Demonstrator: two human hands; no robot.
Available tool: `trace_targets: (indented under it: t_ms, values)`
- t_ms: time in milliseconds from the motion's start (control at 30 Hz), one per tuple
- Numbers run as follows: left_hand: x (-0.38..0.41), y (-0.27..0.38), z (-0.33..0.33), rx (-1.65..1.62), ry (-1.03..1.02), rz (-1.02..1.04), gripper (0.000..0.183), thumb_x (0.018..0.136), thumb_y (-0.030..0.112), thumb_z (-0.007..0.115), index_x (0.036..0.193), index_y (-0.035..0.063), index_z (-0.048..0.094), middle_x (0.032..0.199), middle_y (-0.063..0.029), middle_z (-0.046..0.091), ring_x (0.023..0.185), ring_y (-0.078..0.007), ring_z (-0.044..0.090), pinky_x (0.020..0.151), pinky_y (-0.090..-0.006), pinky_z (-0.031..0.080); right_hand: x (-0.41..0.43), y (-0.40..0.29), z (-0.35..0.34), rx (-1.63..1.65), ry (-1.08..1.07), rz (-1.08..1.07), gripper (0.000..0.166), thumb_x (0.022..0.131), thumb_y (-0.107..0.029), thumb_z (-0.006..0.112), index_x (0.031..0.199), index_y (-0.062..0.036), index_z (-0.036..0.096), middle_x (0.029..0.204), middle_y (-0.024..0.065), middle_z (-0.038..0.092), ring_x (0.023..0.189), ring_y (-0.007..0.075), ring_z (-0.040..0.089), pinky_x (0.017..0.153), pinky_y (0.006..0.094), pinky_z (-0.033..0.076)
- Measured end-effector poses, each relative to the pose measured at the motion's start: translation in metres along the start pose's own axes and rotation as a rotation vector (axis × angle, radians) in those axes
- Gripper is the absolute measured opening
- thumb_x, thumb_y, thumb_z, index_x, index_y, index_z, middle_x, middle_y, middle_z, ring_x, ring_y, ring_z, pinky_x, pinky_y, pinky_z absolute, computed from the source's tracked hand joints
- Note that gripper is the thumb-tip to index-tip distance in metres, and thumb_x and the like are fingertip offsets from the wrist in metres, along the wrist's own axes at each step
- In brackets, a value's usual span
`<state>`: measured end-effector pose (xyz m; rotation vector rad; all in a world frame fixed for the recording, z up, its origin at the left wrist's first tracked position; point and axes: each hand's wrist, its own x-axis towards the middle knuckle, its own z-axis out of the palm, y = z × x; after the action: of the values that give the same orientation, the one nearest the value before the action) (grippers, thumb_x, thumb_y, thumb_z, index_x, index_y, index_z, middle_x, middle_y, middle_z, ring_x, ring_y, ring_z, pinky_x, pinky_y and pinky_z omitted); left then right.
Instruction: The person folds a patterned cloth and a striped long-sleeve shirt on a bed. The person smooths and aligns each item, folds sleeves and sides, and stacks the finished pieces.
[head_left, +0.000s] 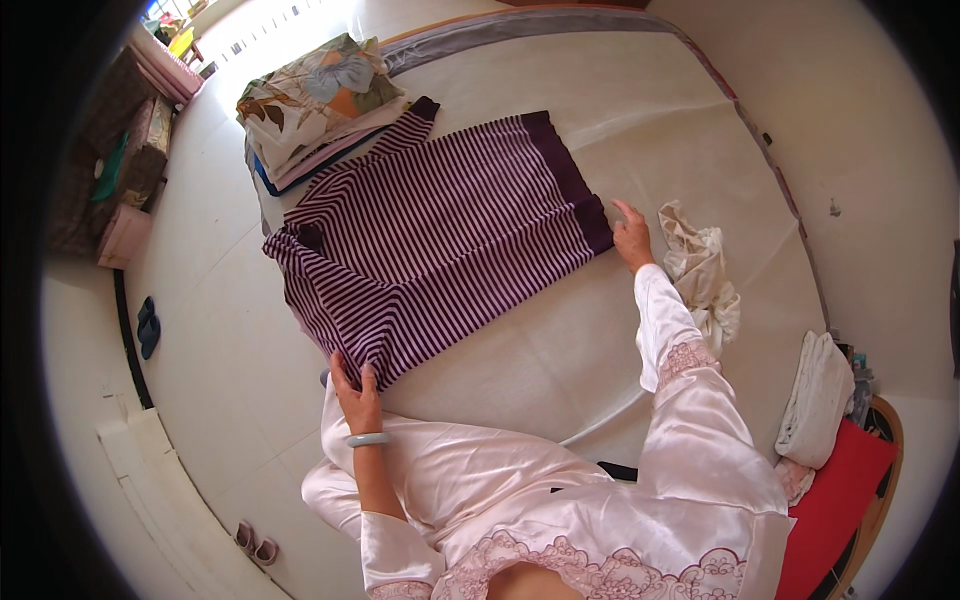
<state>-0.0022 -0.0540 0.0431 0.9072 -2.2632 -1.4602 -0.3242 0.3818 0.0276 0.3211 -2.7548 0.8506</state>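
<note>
A knitted sweater (457, 202) with purple and pale pink stripes lies spread on the bed, its dark hem band (555, 161) towards the right. Its collar (309, 237) is at the left, and one sleeve reaches up to a dark cuff (425, 109). My left hand (357, 401), with a pale bangle at the wrist, has thumb and fingers at the sweater's near left edge, seemingly gripping the sleeve fabric. Beside the lower corner of the hem, my right hand (632, 238) has its index finger extended and the other fingers curled. Nothing shows in it.
Folded fabrics (322, 105), a floral one on top, are stacked beyond the sweater. A crumpled cream cloth (701, 270) lies right of my right hand. A rolled white cloth (814, 397) rests near a red panel (840, 502). Slippers (148, 328) stand on the floor (225, 315).
</note>
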Motion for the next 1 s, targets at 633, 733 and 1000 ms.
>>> trace_targets:
  t_ms: [633, 733, 1000]
  values:
    - [-0.007, -0.004, -0.003, -0.044, 0.081, -0.105, 0.039, 0.088, 0.013, 0.056, 0.124, -0.0012, 0.051, 0.122, -0.0131, 0.054, 0.11, -0.0206, 0.053, 0.095, -0.0291, 0.04, 0.048, 0.006, 0.009, 0.578, -0.371, 0.378, 0.034, 0.076, -0.026, 0.071, 0.095, 0.001, 0.064, 0.086, 0.0068, 0.064, 0.081, 0.0133, 0.058, 0.073, 0.0264, 0.047]
    - [-0.011, 0.002, -0.011, -0.023, 0.089, -0.124, 0.036, 0.088, 0.012, 0.056, 0.122, -0.0011, 0.053, 0.12, -0.0129, 0.055, 0.11, -0.0207, 0.053, 0.096, -0.0296, 0.039, 0.034, -0.004, -0.001, 0.572, -0.444, 0.484, 0.029, 0.078, -0.025, 0.07, 0.098, -0.0044, 0.064, 0.082, -0.0007, 0.062, 0.078, 0.0091, 0.055, 0.071, 0.0227, 0.043]
    - [-0.012, -0.004, -0.007, -0.146, 0.096, -0.138, 0.034, 0.088, 0.009, 0.056, 0.12, -0.0023, 0.053, 0.113, -0.0115, 0.059, 0.105, -0.0188, 0.055, 0.093, -0.0284, 0.041, 0.024, 0.017, -0.006, 0.532, -0.42, 0.376, 0.024, 0.075, -0.023, 0.071, 0.082, -0.0005, 0.067, 0.074, -0.0013, 0.061, 0.069, 0.0078, 0.052, 0.066, 0.0242, 0.042]
